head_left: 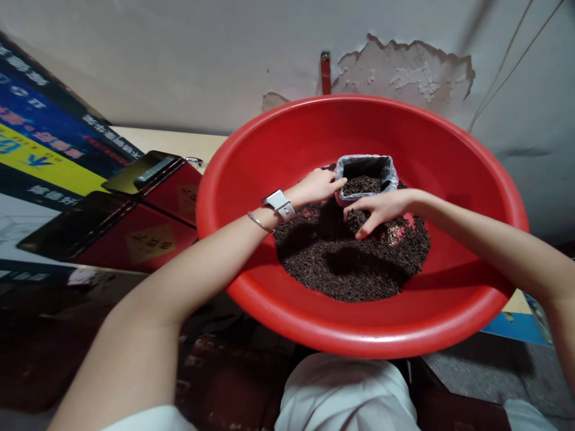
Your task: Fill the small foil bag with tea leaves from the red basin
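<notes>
A big red plastic basin (251, 179) rests in front of me, with a heap of dark loose tea leaves (354, 269) in its bottom. At the heap's far side stands a small box lined with a clear plastic bag (366, 173), partly filled with the same leaves. My left hand (317, 185), with a white watch and a thin bangle on the wrist, grips the box's left edge. My right hand (380, 209) is cupped just in front of the box, fingers curled round a clump of leaves.
Red boxes with dark lids (130, 221) stand to the left of the basin on a pale table. Blue and yellow printed cartons (45, 149) lie further left. A grey wall with peeling paint (404, 72) rises behind. My white-clothed lap (345, 395) is below the basin.
</notes>
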`<state>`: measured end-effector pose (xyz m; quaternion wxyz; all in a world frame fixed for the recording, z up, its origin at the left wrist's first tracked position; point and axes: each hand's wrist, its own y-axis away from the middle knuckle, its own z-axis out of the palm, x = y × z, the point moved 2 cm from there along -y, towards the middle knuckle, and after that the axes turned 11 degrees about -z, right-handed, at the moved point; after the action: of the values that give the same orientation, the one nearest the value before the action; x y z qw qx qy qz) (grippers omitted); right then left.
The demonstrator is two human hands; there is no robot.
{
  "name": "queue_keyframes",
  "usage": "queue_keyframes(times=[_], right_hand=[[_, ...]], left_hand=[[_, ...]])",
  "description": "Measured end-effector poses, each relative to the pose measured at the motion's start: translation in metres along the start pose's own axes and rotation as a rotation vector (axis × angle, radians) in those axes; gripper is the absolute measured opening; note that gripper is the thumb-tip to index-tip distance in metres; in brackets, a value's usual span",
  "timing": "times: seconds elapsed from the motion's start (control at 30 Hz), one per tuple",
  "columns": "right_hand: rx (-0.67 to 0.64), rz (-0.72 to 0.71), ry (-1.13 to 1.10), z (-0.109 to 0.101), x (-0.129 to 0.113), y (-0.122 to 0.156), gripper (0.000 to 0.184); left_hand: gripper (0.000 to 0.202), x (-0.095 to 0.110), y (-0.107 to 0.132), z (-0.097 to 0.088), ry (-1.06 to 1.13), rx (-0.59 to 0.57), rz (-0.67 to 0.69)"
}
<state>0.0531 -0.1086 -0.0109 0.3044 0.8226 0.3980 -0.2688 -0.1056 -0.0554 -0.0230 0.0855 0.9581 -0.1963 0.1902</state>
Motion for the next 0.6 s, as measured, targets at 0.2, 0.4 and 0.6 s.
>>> queue_keyframes(times=[0.2,0.4,0.6], right_hand=[[0.491,0.096,0.321,-0.049,-0.010,0.021,0.050],[0.632,0.165,0.517,-0.042,-0.001,0.010,0.055],[0.771,0.075,0.581,-0.052,0.002,0.021,0.034]], left_hand=[[0.040,0.000,0.001,0.002,0.000,-0.011,-0.010],[0.038,0.000,0.000,0.002,0.020,-0.024,-0.024],[0.038,-0.001,-0.001,0.002,0.045,-0.021,-0.011]])
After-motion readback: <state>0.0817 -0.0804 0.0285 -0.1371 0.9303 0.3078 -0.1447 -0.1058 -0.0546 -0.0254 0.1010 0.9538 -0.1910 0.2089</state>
